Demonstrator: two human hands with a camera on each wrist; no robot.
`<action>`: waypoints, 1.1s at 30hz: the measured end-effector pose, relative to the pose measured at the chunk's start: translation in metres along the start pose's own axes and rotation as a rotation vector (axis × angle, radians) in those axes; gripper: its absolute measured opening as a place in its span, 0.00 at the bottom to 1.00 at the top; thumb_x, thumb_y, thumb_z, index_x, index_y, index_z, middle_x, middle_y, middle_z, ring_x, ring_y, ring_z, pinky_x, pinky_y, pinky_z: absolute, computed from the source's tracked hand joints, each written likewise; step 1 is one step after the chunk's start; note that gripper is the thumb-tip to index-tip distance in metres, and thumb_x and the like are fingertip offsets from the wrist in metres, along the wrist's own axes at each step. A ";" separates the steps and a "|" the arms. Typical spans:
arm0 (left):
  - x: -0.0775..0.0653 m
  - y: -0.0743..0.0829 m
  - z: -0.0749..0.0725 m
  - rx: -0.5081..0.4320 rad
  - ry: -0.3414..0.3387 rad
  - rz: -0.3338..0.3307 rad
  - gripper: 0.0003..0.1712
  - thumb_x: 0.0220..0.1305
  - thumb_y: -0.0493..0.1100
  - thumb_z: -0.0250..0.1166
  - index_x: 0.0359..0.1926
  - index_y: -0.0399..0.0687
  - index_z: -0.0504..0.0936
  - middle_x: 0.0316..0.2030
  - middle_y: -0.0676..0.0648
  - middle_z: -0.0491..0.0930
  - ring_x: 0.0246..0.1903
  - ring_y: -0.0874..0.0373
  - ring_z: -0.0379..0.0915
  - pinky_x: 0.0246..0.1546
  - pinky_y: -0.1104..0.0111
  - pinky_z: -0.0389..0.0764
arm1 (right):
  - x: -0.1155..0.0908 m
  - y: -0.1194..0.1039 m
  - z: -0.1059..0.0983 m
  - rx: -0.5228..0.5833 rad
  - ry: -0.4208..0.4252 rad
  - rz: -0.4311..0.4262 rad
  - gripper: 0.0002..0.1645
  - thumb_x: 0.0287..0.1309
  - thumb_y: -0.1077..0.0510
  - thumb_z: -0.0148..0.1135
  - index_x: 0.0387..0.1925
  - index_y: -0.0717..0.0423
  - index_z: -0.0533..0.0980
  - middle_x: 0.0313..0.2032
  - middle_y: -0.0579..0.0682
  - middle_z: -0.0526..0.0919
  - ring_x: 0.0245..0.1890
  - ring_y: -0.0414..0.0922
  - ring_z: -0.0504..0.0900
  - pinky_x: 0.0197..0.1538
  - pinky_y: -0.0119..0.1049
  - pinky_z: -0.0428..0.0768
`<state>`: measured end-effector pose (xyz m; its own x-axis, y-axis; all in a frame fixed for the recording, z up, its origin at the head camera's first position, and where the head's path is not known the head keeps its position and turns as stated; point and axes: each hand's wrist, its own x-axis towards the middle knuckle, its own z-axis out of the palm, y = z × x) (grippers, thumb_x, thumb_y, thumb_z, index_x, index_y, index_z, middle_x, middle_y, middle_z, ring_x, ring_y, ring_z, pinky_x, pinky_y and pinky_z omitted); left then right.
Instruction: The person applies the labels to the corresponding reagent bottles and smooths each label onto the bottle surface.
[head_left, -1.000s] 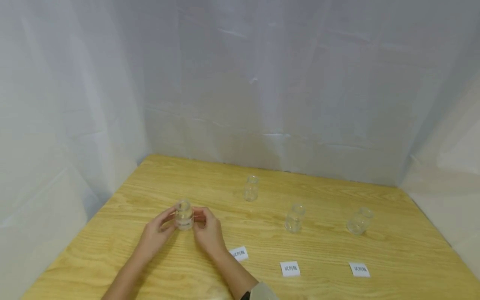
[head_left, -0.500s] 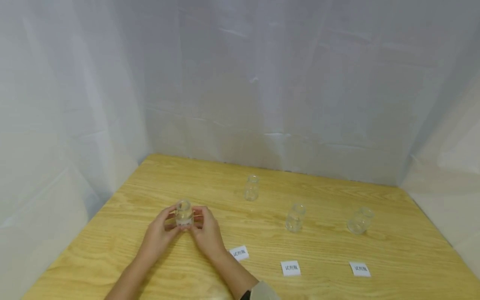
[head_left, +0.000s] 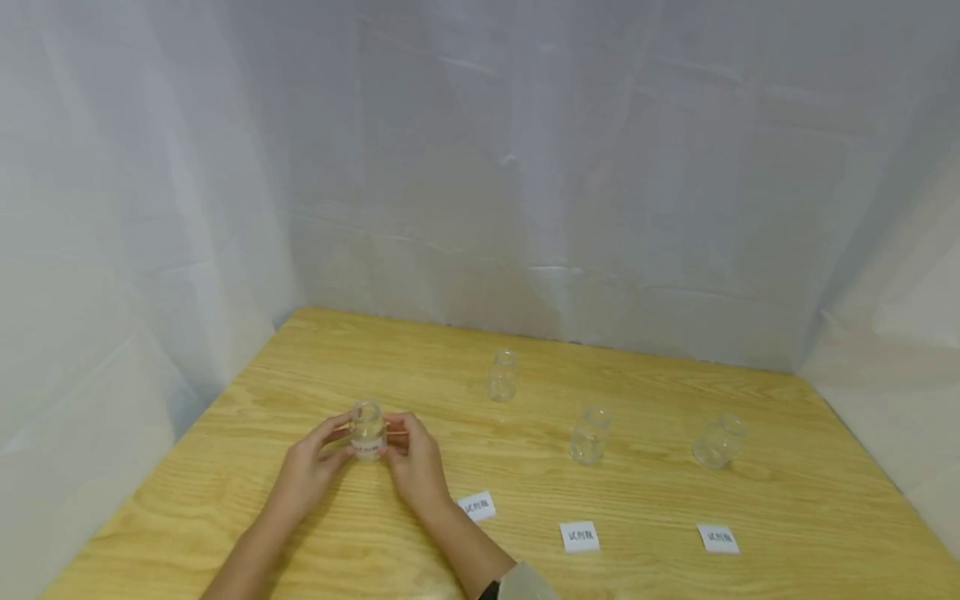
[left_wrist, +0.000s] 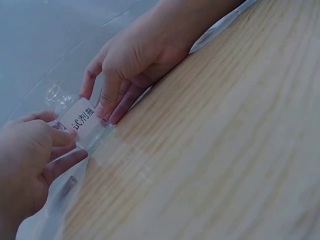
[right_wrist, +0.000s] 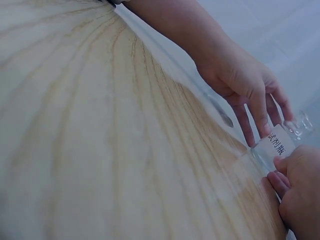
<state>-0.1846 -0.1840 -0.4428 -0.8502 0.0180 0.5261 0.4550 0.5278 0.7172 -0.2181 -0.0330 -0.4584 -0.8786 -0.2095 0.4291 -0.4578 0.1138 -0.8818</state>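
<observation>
A clear, round-bodied bottle [head_left: 368, 425] with a narrower neck and flat white label [left_wrist: 82, 121] is upright at the left of the wood-grained table [head_left: 247, 433], pinched between bent fingers and thumbs of the left hand [head_left: 306, 472] and right hand [head_left: 417, 468], three similar bottles [head_left: 587, 440] and printed slips [head_left: 580, 537] rightward.

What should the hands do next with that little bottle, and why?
Maybe press the white label down at its ends: the left hand and right hand hold the glass bottle from either side, the label lies across its front, and a thumb touches each end.
</observation>
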 end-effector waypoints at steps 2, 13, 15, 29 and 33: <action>0.000 0.001 -0.001 -0.009 -0.020 -0.039 0.26 0.50 0.22 0.63 0.53 0.31 0.72 0.50 0.30 0.72 0.45 0.35 0.72 0.39 0.53 0.77 | 0.000 -0.001 0.000 0.000 0.001 0.008 0.23 0.46 0.78 0.61 0.46 0.63 0.73 0.39 0.55 0.79 0.39 0.47 0.80 0.42 0.28 0.77; 0.000 0.004 -0.004 -0.044 -0.048 -0.160 0.22 0.57 0.28 0.61 0.54 0.31 0.71 0.49 0.31 0.73 0.48 0.37 0.71 0.49 0.50 0.69 | 0.001 -0.001 -0.001 -0.019 0.030 -0.025 0.17 0.50 0.75 0.59 0.43 0.64 0.75 0.36 0.55 0.81 0.37 0.47 0.80 0.42 0.31 0.78; 0.000 0.004 -0.004 -0.044 -0.045 -0.163 0.22 0.58 0.28 0.61 0.54 0.31 0.71 0.48 0.31 0.74 0.48 0.37 0.71 0.50 0.48 0.68 | 0.001 -0.001 -0.002 -0.034 0.033 -0.029 0.15 0.51 0.74 0.59 0.43 0.63 0.75 0.36 0.55 0.81 0.36 0.45 0.80 0.41 0.31 0.78; 0.001 0.002 0.000 -0.024 -0.019 -0.102 0.27 0.49 0.21 0.63 0.54 0.29 0.70 0.50 0.30 0.72 0.46 0.36 0.72 0.41 0.55 0.76 | 0.001 -0.006 -0.003 0.017 0.018 0.051 0.17 0.50 0.74 0.59 0.44 0.62 0.74 0.37 0.53 0.80 0.39 0.46 0.79 0.42 0.29 0.78; 0.001 0.001 0.001 -0.008 -0.013 -0.099 0.29 0.48 0.20 0.64 0.54 0.29 0.70 0.50 0.30 0.72 0.46 0.36 0.72 0.40 0.56 0.77 | 0.001 -0.006 -0.002 0.032 0.006 0.061 0.19 0.48 0.77 0.57 0.44 0.63 0.74 0.38 0.54 0.80 0.39 0.47 0.80 0.41 0.29 0.78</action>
<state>-0.1848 -0.1822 -0.4421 -0.8946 -0.0233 0.4463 0.3702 0.5207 0.7693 -0.2159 -0.0318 -0.4522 -0.9058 -0.1967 0.3753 -0.3986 0.0955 -0.9121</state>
